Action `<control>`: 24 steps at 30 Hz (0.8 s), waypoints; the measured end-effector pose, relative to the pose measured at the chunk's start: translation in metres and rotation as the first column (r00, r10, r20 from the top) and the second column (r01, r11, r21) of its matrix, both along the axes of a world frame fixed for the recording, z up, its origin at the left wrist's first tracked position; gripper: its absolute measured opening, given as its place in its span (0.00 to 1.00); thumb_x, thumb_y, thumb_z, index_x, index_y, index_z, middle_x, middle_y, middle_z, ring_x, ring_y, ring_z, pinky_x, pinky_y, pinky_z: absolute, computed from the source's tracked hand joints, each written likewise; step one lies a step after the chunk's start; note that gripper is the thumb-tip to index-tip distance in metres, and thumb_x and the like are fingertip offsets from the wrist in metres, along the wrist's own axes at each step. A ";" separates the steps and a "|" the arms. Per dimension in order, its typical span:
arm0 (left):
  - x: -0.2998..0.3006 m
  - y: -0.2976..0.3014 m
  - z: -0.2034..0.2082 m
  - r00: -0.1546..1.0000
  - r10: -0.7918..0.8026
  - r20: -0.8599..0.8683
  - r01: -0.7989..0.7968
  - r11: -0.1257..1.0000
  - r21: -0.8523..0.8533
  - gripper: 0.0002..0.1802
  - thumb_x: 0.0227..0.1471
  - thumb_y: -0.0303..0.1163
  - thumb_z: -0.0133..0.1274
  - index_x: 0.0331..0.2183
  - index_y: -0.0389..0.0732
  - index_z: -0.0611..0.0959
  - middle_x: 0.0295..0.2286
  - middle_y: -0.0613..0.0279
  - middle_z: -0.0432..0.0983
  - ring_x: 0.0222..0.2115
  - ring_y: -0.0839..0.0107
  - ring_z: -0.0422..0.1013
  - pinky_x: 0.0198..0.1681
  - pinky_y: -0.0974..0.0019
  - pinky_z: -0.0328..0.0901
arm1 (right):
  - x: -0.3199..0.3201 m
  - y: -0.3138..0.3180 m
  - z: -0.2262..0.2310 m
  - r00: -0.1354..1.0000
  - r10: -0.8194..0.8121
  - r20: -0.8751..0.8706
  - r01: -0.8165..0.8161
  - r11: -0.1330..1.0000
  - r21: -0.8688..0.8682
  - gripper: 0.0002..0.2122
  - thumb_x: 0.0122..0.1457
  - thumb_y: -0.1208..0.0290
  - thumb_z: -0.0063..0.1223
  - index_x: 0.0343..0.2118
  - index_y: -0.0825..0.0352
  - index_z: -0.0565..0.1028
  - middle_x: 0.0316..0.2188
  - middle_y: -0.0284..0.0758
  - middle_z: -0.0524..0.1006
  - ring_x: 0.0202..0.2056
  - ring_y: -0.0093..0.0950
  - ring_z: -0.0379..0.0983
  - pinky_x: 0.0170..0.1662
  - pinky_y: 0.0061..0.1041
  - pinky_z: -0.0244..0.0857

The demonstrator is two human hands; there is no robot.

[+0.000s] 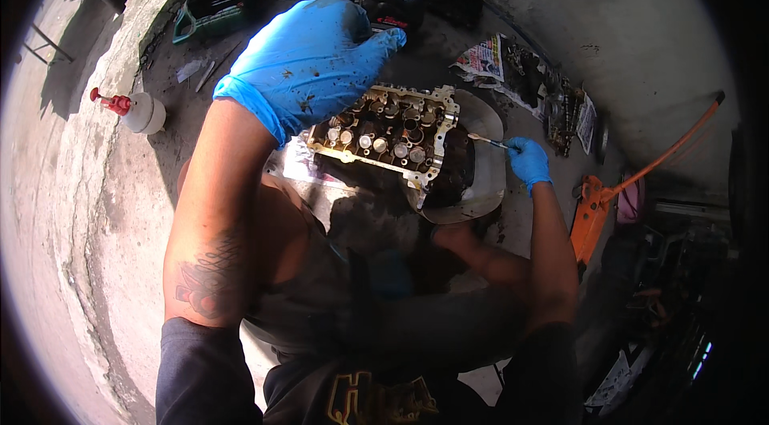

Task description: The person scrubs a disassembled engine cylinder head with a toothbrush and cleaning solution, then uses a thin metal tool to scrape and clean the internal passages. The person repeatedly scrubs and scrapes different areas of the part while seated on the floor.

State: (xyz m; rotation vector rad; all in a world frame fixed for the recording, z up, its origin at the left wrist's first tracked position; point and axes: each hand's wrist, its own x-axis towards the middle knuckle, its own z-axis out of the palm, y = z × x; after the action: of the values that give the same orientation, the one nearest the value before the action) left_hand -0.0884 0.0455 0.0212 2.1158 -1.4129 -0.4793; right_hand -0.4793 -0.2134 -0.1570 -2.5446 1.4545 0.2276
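Observation:
A metal engine cylinder head (386, 130), with rows of round bores and oily brown staining, lies in front of me. Its right end overlaps a pale, rounded tray (489, 185) with dark oily residue. My left hand (308, 60), in a stained blue glove, is raised over the far left part of the cylinder head, covering it partly. Its fingers curl under, thumb pointing right; anything inside them is hidden. At the tray's right side, my right hand (529, 162), also in a blue glove, is closed around a slim brush (490, 140), bristles pointing left toward the cylinder head.
A white bottle with a red spray top (144, 112) stands at left. Green (212, 12) and black (388, 0) containers sit at the back. Metal parts (565, 108) lie on newspaper at right, near an orange jack (591, 213) with a long handle. A wall rises behind.

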 end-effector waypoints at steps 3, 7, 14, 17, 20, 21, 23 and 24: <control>-0.005 0.004 -0.013 0.995 -0.009 -0.104 0.002 0.998 -0.067 0.27 0.53 0.52 0.52 0.31 0.32 0.84 0.27 0.40 0.77 0.32 0.45 0.75 0.38 0.54 0.68 | -0.024 0.010 -0.014 0.975 0.037 -0.221 -0.028 0.999 0.046 0.11 0.51 0.73 0.52 0.37 0.59 0.82 0.36 0.44 0.80 0.38 0.43 0.77 0.44 0.38 0.70; -0.010 0.007 -0.032 0.996 0.061 -0.063 -0.054 0.993 0.105 0.26 0.54 0.49 0.52 0.32 0.31 0.83 0.25 0.40 0.76 0.28 0.49 0.75 0.35 0.56 0.67 | -0.023 0.034 -0.081 0.830 0.259 -0.494 -0.150 0.956 0.251 0.12 0.49 0.74 0.52 0.36 0.62 0.83 0.38 0.47 0.79 0.41 0.44 0.77 0.46 0.40 0.71; -0.011 0.046 -0.001 0.987 0.102 -0.122 -0.081 0.983 0.166 0.19 0.57 0.41 0.55 0.27 0.32 0.81 0.16 0.63 0.67 0.21 0.79 0.60 0.26 0.67 0.61 | -0.027 0.082 -0.160 0.932 0.216 -0.290 -0.102 0.926 0.364 0.11 0.53 0.73 0.50 0.36 0.65 0.82 0.40 0.46 0.79 0.43 0.44 0.77 0.46 0.40 0.71; 0.000 0.038 0.009 0.993 0.084 -0.086 -0.072 0.988 0.136 0.19 0.57 0.41 0.55 0.28 0.32 0.82 0.18 0.66 0.67 0.22 0.81 0.60 0.26 0.69 0.59 | -0.023 0.070 -0.165 0.964 0.138 -0.229 -0.058 0.945 0.323 0.10 0.53 0.74 0.51 0.35 0.65 0.82 0.39 0.47 0.79 0.42 0.44 0.77 0.45 0.41 0.72; 0.007 0.016 0.003 0.982 0.187 0.004 -0.179 0.932 0.316 0.18 0.56 0.42 0.56 0.33 0.34 0.83 0.25 0.63 0.77 0.27 0.74 0.71 0.33 0.67 0.65 | -0.019 0.065 -0.163 0.964 0.114 -0.239 -0.036 0.951 0.308 0.09 0.51 0.74 0.52 0.34 0.65 0.82 0.37 0.48 0.79 0.41 0.45 0.78 0.43 0.41 0.72; 0.009 0.010 0.000 0.981 0.191 0.040 -0.194 0.924 0.329 0.18 0.56 0.43 0.56 0.33 0.34 0.83 0.25 0.62 0.77 0.27 0.73 0.71 0.33 0.67 0.66 | -0.019 0.063 -0.161 0.957 0.114 -0.268 -0.022 0.946 0.322 0.09 0.51 0.74 0.52 0.33 0.65 0.82 0.36 0.48 0.79 0.40 0.45 0.78 0.42 0.41 0.73; 0.011 0.003 -0.001 0.987 0.153 0.048 -0.160 0.929 0.335 0.19 0.56 0.43 0.55 0.33 0.34 0.83 0.25 0.61 0.77 0.27 0.72 0.71 0.33 0.66 0.66 | -0.017 0.065 -0.157 0.927 0.238 -0.290 -0.105 0.907 0.407 0.10 0.49 0.75 0.52 0.34 0.63 0.83 0.37 0.47 0.79 0.41 0.45 0.77 0.45 0.40 0.71; 0.011 0.003 -0.002 0.990 0.133 0.049 -0.142 0.933 0.332 0.19 0.56 0.43 0.55 0.33 0.34 0.83 0.25 0.61 0.77 0.27 0.72 0.71 0.33 0.66 0.66 | -0.019 0.061 -0.151 0.930 0.258 -0.263 -0.119 0.887 0.447 0.11 0.48 0.75 0.52 0.35 0.62 0.83 0.37 0.47 0.79 0.41 0.44 0.77 0.46 0.40 0.71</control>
State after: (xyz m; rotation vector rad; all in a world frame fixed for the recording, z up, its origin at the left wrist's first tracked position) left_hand -0.0775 0.0487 0.0193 2.4787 -1.2551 -0.6787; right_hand -0.4985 -0.1520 -0.3085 -2.3496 1.0813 0.9179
